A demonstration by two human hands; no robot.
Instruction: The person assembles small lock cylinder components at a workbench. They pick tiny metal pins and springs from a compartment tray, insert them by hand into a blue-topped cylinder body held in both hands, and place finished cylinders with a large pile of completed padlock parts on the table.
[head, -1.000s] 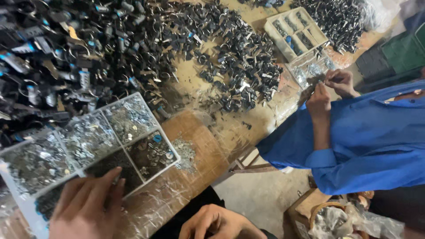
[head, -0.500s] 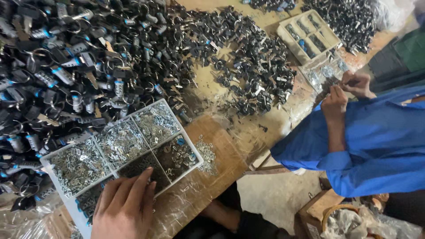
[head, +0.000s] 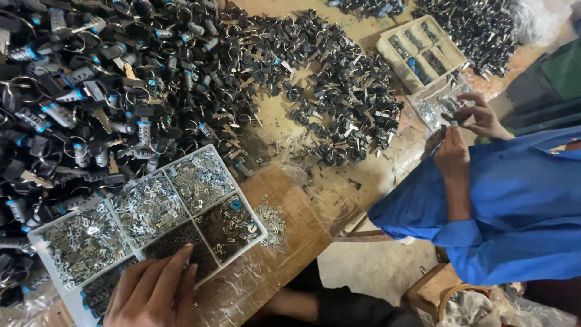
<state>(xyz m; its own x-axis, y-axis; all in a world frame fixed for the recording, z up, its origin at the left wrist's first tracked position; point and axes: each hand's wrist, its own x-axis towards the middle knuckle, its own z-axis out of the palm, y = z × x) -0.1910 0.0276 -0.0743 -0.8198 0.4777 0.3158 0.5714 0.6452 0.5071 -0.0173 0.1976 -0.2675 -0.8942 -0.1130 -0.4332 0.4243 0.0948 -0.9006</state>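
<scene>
My left hand (head: 154, 290) lies flat with its fingers spread on the near edge of a white compartment tray (head: 251, 209), over a compartment of dark small parts. It holds nothing. The tray's other compartments hold several heaps of small silver metal pieces. My right hand (head: 293, 303) shows only as a strip of skin below the table's edge, and its fingers are hidden. A little heap of silver pieces (head: 272, 221) lies loose on the plastic-covered table just right of the tray.
A big pile of black keys and lock cylinders with rings (head: 121, 79) covers the table behind the tray. At the right a person in a blue shirt (head: 514, 200) handles a small part with both hands (head: 466, 121) beside a second tray (head: 420, 51).
The view has swung, so the tray sits further right and higher. My left hand stays on the tray's near edge. My right hand has dropped from plain view to below the table edge.
</scene>
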